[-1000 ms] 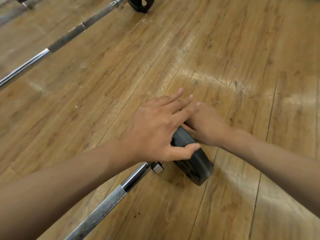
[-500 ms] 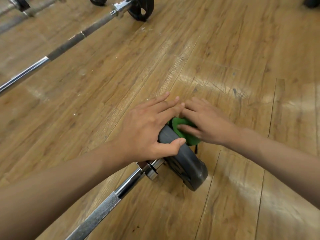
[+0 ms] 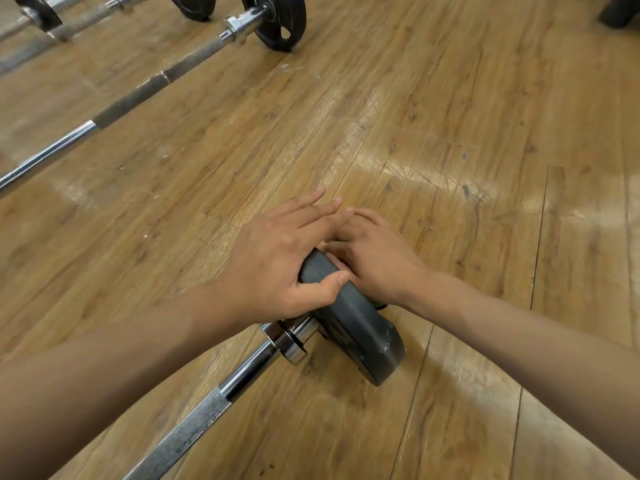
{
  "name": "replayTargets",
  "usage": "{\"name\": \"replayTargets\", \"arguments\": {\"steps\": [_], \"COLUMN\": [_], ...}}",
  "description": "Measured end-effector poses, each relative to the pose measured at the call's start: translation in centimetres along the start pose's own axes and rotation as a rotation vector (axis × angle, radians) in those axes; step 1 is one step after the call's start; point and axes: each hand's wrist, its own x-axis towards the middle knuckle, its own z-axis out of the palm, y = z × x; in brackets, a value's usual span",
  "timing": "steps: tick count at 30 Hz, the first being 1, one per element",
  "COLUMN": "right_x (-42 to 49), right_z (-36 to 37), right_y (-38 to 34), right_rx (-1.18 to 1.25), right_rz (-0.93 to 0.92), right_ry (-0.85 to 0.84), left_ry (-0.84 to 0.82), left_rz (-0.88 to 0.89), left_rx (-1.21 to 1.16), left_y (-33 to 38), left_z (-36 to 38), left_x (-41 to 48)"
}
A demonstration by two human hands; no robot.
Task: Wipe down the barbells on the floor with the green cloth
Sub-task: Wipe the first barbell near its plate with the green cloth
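The nearest barbell lies on the wooden floor, its knurled steel bar [image 3: 194,434] running from the bottom left up to a dark grey weight plate [image 3: 356,327]. My left hand [image 3: 277,268] grips the plate's top rim, thumb on the near edge. My right hand [image 3: 377,261] presses against the plate's far face beside the left fingers. The green cloth is almost fully hidden under my right hand; only a dark sliver [image 3: 380,305] shows at the wrist.
A second barbell [image 3: 131,102] lies diagonally at the upper left, ending in a black plate [image 3: 277,19]. More bars and plates [image 3: 45,19] lie beyond it. A dark object [image 3: 620,10] sits at the top right corner. Bare floor stretches to the right.
Half a second ago the green cloth showed on the plate's top under my right fingers. My right hand has since slid over the far face and covers it. My left hand keeps its grip.
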Motion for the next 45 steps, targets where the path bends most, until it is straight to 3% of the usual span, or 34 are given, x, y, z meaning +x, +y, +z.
{"name": "replayTargets", "arguments": {"steps": [2, 7, 13, 16, 19, 22, 26, 29, 33, 38, 42, 45], "right_x": [0.8, -4.1, 0.9, -1.4, -6.6, -6.1, 0.1, -2.0, -6.0, -0.1, -4.2, -7.2], "right_z": [-0.5, 1.4, -0.1, 1.1, 2.5, 1.9, 0.4, 1.7, 2.9, 0.3, 2.6, 3.5], "right_y": [-0.4, 0.6, 1.7, 1.3, 0.7, 1.3, 0.9, 0.7, 0.9, 0.5, 1.2, 1.7], "right_rx": [-0.025, -0.043, 0.028, 0.059, 0.036, 0.016, 0.08, 0.087, 0.016, -0.058, 0.022, 0.063], "right_rz": [0.039, -0.057, 0.065, 0.033, -0.027, 0.023, 0.178, 0.077, -0.088, 0.084, -0.07, -0.133], "right_ry": [-0.062, 0.136, 0.02, 0.163, 0.232, 0.19, 0.067, 0.183, 0.274, -0.01, 0.224, 0.254], "left_ry": [-0.006, -0.016, -0.086, -0.194, -0.134, -0.047, -0.083, -0.135, -0.061, -0.095, -0.172, -0.1], "left_rz": [0.014, 0.022, -0.007, -0.061, -0.04, -0.006, -0.008, -0.021, -0.018, 0.006, -0.04, -0.123], "left_rx": [0.015, 0.005, 0.031, 0.02, 0.009, 0.022, 0.031, 0.013, 0.031, 0.048, 0.004, 0.005], "left_y": [0.1, -0.2, 0.4, 0.3, 0.7, 1.4, 1.4, 0.9, 1.7, 2.1, 1.5, 1.7], "left_z": [-0.1, 0.0, -0.6, -1.5, -0.7, 0.1, -0.4, -0.9, -0.2, -0.3, -1.3, -1.0], "left_x": [0.0, -0.1, -0.1, -0.1, -0.1, 0.0, 0.0, 0.0, 0.0, 0.5, -0.1, -0.3]}}
